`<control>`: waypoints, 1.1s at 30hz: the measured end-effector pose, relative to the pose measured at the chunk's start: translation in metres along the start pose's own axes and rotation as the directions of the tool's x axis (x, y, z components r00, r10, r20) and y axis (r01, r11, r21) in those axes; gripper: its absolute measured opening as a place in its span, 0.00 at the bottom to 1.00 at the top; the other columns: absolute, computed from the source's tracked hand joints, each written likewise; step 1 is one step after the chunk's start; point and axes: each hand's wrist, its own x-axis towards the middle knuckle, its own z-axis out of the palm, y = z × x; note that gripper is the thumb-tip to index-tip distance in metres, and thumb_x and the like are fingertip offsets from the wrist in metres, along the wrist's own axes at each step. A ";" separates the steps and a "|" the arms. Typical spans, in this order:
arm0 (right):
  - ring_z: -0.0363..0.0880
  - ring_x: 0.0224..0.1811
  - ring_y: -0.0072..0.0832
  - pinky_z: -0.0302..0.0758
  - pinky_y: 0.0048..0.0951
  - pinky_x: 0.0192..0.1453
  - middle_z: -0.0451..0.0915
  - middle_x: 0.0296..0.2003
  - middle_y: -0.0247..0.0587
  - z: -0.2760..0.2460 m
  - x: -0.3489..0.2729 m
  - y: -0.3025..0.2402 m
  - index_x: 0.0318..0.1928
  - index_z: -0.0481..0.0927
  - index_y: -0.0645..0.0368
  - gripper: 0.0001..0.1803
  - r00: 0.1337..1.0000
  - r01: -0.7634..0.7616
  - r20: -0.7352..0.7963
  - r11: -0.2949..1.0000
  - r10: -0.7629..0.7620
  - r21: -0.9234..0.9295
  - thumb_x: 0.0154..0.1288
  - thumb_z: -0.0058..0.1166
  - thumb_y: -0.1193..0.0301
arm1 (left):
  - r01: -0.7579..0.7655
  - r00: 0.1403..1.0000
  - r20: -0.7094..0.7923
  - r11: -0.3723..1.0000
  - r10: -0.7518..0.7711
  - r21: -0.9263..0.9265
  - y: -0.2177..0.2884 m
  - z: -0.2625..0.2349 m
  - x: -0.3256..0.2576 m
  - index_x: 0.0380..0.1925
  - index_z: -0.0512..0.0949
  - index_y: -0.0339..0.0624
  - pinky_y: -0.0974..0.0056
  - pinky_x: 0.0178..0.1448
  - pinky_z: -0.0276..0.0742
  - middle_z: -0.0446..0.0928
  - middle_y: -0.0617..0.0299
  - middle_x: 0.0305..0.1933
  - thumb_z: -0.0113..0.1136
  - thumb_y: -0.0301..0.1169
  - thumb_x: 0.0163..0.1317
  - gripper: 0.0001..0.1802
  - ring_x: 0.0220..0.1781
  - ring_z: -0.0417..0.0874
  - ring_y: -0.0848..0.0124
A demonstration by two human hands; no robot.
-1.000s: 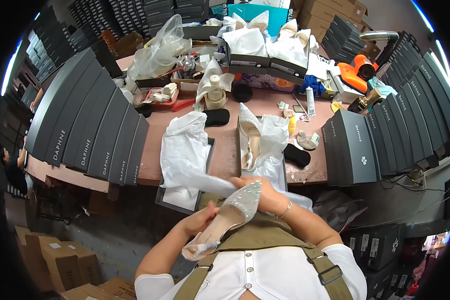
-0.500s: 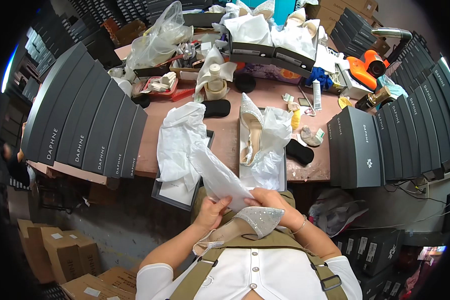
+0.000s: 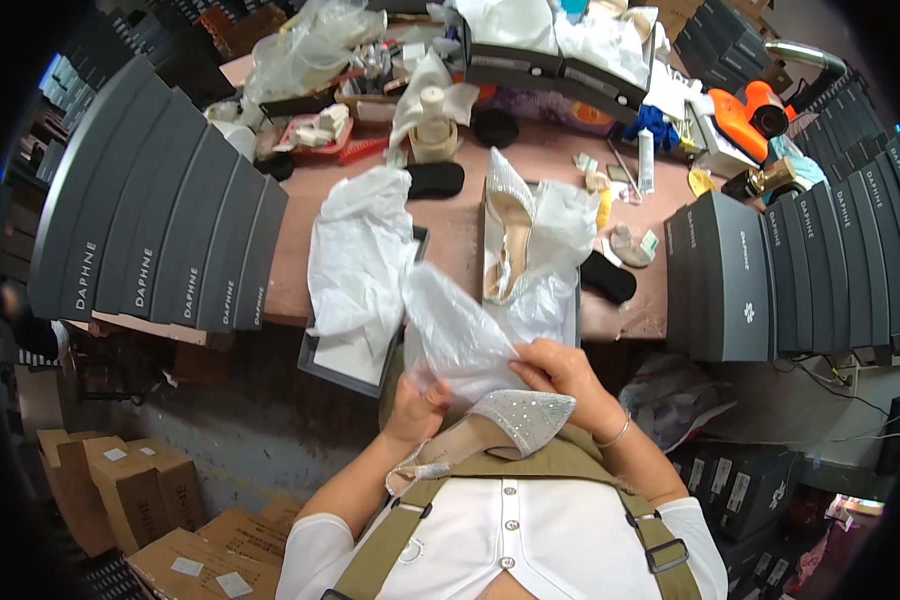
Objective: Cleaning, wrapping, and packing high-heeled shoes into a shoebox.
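Both my hands grip a sheet of white tissue paper [image 3: 455, 335] in front of my lap. My left hand [image 3: 420, 408] pinches its lower left corner, and my right hand [image 3: 567, 380] is closed on its right edge. Just below the hands, a silver glittery pointed shoe [image 3: 520, 425] lies against my apron, toe to the right. Its mate, another glittery shoe [image 3: 511, 215], rests toe away from me in an open shoebox [image 3: 577, 322] with white paper. To the left, a dark box piece [image 3: 355, 383] bears a crumpled sheet of white tissue [image 3: 355, 255].
Stacks of dark shoeboxes flank the table, one on the left [image 3: 160, 220] and one on the right [image 3: 735, 280]. Farther back are open boxes with shoes [image 3: 510, 57], a tape roll [image 3: 433, 140], an orange heat tool [image 3: 735, 122] and black pads [image 3: 436, 181]. Cartons [image 3: 150, 480] stand on the floor.
The tissue sheet, a long narrow strip before, now spreads wider and shorter. My right hand has moved up and right, away from the left. The table sits slightly higher in view.
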 end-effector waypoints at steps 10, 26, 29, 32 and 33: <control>0.76 0.33 0.37 0.73 0.31 0.40 0.76 0.32 0.45 -0.017 -0.002 0.010 0.58 0.74 0.58 0.23 0.995 0.026 0.095 0.989 -0.040 0.147 0.61 0.53 0.80 | 0.176 0.902 0.256 0.837 -0.348 0.517 0.014 -0.002 0.007 0.59 0.70 0.38 0.66 0.62 0.66 0.73 0.61 0.57 0.57 0.23 0.61 0.24 0.59 0.70 0.73; 0.76 0.30 0.31 0.73 0.29 0.37 0.79 0.29 0.45 -0.028 0.006 0.038 0.43 0.78 0.66 0.10 0.989 -0.141 0.054 0.983 0.135 0.114 0.63 0.55 0.74 | 0.035 0.998 0.028 0.864 -0.057 0.502 0.021 -0.004 0.005 0.61 0.66 0.35 0.67 0.62 0.67 0.72 0.58 0.59 0.57 0.24 0.63 0.25 0.59 0.72 0.72; 0.76 0.28 0.29 0.73 0.27 0.36 0.79 0.28 0.45 -0.033 0.010 0.035 0.43 0.79 0.65 0.09 0.991 -0.120 0.066 0.990 0.115 0.077 0.62 0.55 0.75 | -0.026 0.998 0.057 0.914 0.003 0.405 0.025 0.002 0.010 0.59 0.66 0.37 0.70 0.61 0.69 0.73 0.60 0.55 0.61 0.25 0.61 0.26 0.55 0.73 0.75; 0.76 0.28 0.26 0.73 0.26 0.35 0.80 0.28 0.43 -0.034 0.015 0.036 0.42 0.79 0.64 0.08 0.998 -0.067 0.002 0.995 0.067 0.073 0.62 0.56 0.76 | -0.108 0.994 0.035 0.863 0.104 0.494 0.023 -0.002 0.013 0.52 0.68 0.39 0.71 0.58 0.70 0.73 0.62 0.50 0.63 0.25 0.60 0.21 0.51 0.74 0.77; 0.76 0.28 0.27 0.73 0.27 0.36 0.80 0.28 0.43 -0.033 0.017 0.037 0.42 0.79 0.64 0.08 0.998 -0.050 -0.023 0.996 0.051 0.076 0.62 0.56 0.77 | -0.120 0.991 0.012 0.839 0.135 0.531 0.024 0.003 0.010 0.49 0.68 0.39 0.71 0.57 0.71 0.73 0.62 0.49 0.63 0.25 0.60 0.19 0.50 0.74 0.78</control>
